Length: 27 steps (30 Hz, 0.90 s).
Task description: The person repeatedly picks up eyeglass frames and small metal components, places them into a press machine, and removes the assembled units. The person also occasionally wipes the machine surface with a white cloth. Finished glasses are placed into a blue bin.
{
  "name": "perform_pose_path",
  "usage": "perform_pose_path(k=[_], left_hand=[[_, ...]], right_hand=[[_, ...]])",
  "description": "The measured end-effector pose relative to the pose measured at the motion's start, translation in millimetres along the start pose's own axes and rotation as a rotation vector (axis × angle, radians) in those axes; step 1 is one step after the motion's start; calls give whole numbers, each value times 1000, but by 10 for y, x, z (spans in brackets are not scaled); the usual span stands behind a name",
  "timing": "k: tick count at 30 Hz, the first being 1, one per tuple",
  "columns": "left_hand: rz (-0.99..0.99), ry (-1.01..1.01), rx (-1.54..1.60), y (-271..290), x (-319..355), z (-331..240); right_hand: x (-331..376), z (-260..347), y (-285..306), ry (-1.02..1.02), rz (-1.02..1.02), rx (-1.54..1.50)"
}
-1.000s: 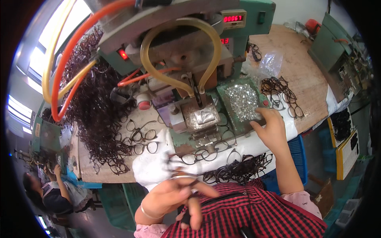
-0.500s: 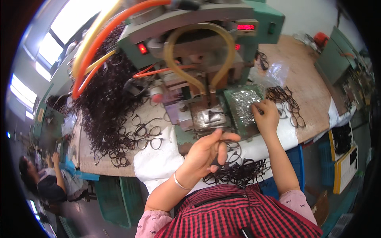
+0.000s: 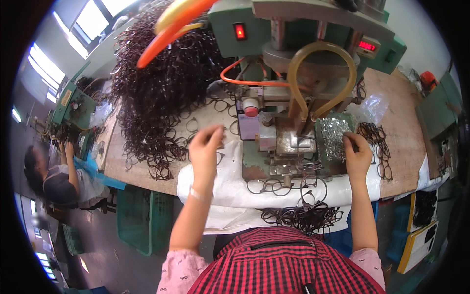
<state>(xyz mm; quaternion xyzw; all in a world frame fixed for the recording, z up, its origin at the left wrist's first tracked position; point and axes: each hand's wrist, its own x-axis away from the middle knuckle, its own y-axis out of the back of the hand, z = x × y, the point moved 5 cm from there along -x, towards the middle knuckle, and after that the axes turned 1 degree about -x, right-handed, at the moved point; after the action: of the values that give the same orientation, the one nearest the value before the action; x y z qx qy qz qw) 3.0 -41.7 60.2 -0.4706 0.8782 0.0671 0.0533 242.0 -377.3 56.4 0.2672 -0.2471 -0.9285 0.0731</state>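
Note:
My left hand (image 3: 204, 149) is raised over the loose dark eyeglass frames (image 3: 196, 125) on the wooden bench, left of the green press machine (image 3: 293, 54). Its fingers are bent together at a frame, and I cannot see whether they grip it. My right hand (image 3: 356, 153) rests at the right side of the machine. Its fingertips pinch into the tray of small shiny metal parts (image 3: 334, 137). The metal work block (image 3: 289, 142) of the press sits between my hands. A few frames (image 3: 284, 186) lie on the white cloth (image 3: 220, 188) at the bench front.
A big heap of dark frames (image 3: 166, 83) fills the bench's back left. More frames (image 3: 377, 142) lie to the right and in my lap (image 3: 298, 218). Orange and yellow hoses (image 3: 323, 63) loop from the press. Another person (image 3: 54, 176) works at a machine far left. Green crates (image 3: 142, 220) stand below.
My left hand rose from my lap, passed the front of the press and moved left to the loose frames. My right hand stayed at the parts tray.

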Motion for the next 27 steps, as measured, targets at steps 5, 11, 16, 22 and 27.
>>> perform_pose_path(k=[5,11,16,22,27], left_hand=[[40,-144,-681,-246,-1135,901],[138,31,-885,-397,-1299,1241],[163,78,-700,-60,-1313,1270],[164,18,-466,-17,-1302,1476],[-62,-148,-544,165,-1026,1034]], right_hand=[[-52,134,-187,-37,61,-97],[295,-71,178,-199,9,-85],[355,313,312,-146,92,-276],[-156,1150,-305,-10,267,-516],[-62,1165,-427,-50,230,-522]])
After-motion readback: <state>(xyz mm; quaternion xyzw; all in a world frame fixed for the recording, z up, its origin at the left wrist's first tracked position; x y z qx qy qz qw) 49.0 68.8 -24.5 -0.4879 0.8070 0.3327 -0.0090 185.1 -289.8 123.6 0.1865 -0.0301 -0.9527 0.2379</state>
